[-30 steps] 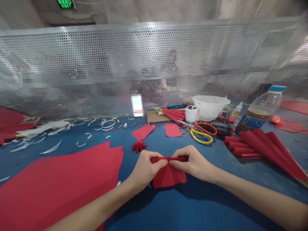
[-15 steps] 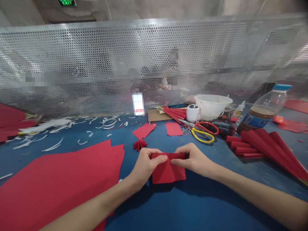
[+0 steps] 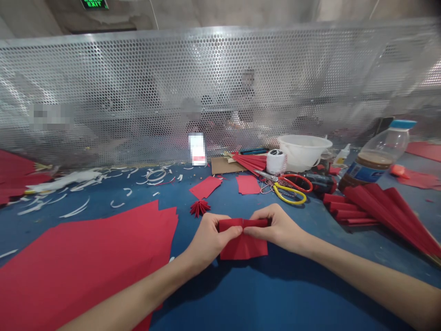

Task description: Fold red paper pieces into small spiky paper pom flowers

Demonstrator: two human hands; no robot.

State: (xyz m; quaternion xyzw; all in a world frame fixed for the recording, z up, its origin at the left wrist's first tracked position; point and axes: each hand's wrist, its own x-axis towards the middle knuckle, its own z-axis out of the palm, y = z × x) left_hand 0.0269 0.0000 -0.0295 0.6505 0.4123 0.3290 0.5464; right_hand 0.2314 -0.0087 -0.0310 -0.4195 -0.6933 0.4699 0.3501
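A small red paper piece (image 3: 244,248), creased down its middle, is held between my two hands above the blue table. My left hand (image 3: 213,236) pinches its left half, thumb in front and fingers hidden behind. On the other half, my right hand (image 3: 275,227) grips the same way, its thumb tip close to the left one at the central crease. Just beyond my left hand lies a small pleated red paper rosette (image 3: 199,208). Two flat red paper pieces, one at the left (image 3: 206,187) and one at the right (image 3: 248,184), rest farther back.
Large red sheets (image 3: 103,257) cover the left side. Scissors (image 3: 289,192) with yellow and red handles, a thread spool (image 3: 276,162), a white bowl (image 3: 303,154) and a bottle (image 3: 377,158) stand right. Folded red paper (image 3: 389,211) lies nearer. A perforated metal screen (image 3: 138,96) closes the back.
The red paper piece and my left thumb have shifted slightly right, and the paper's lower edge tilts up a little. Both hands keep their pinch.
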